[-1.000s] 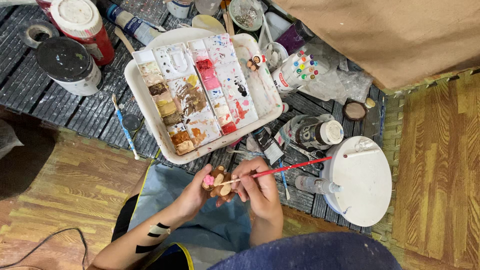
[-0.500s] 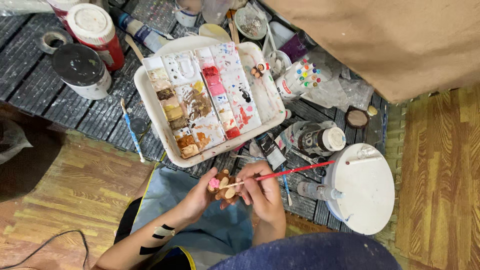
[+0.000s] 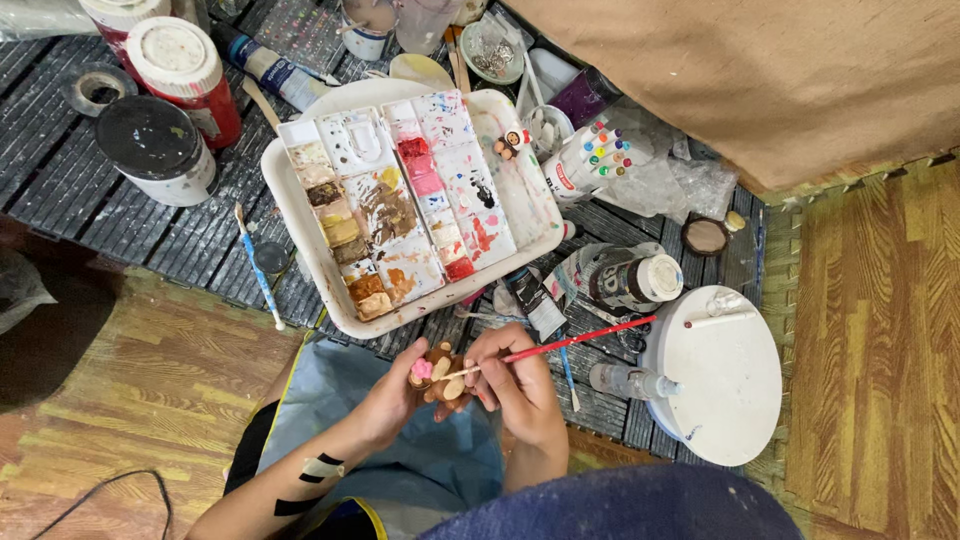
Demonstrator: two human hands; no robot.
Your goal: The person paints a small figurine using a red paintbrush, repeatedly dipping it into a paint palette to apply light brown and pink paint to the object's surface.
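Here, just below the white paint tray (image 3: pixel 300 215), the left hand (image 3: pixel 392 398) pinches a small brown figurine (image 3: pixel 440 372), and the right hand (image 3: pixel 520 385) pinches a red-handled brush (image 3: pixel 570 343), its tip on the figurine. Right of the tray lies a round white turntable (image 3: pixel 725 380); left of it, a black-lidded jar (image 3: pixel 152 140).

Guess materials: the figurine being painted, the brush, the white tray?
Figurine: probably clay or resin, matte brown with pink and cream patches. Brush: thin red handle, glossy, likely lacquered wood or plastic. Tray: white moulded plastic, smooth, rounded rim, paint-stained.
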